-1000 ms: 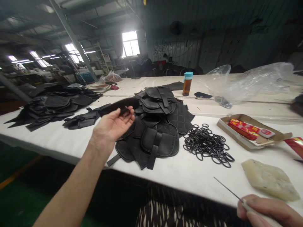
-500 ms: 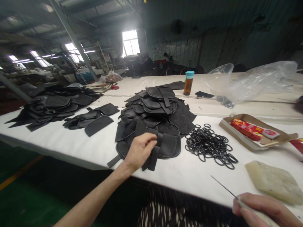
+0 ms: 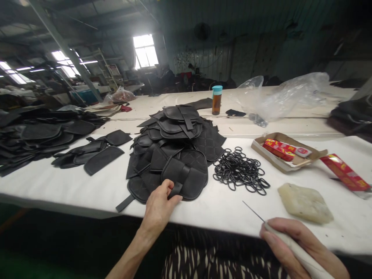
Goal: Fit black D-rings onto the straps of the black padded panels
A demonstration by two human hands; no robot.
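My left hand [image 3: 159, 204] is at the front of a heap of black leather bag pieces [image 3: 174, 133]. Its thumb and fingers close on the strap end of a rounded black leather piece [image 3: 196, 179], which lies on top near the table's front edge. The fingertips are partly hidden behind the strap. My right hand [image 3: 309, 242] grips the pale handle of an awl [image 3: 254, 211], its thin metal shaft pointing up and left over the table edge. A pile of black rings [image 3: 238, 170] sits between the two hands, beyond the awl tip.
Right of the rings are a yellowish block [image 3: 305, 203], an open cardboard box [image 3: 273, 164] with red packets, and another red packet [image 3: 345, 174]. More black pieces [image 3: 103, 159] lie left. Behind stand a bottle [image 3: 216, 101] and clear plastic bags [image 3: 293, 95].
My left hand released a black piece on the left, then moved right and down to the front piece's strap. The view has swung right. My right hand keeps hold of the awl.
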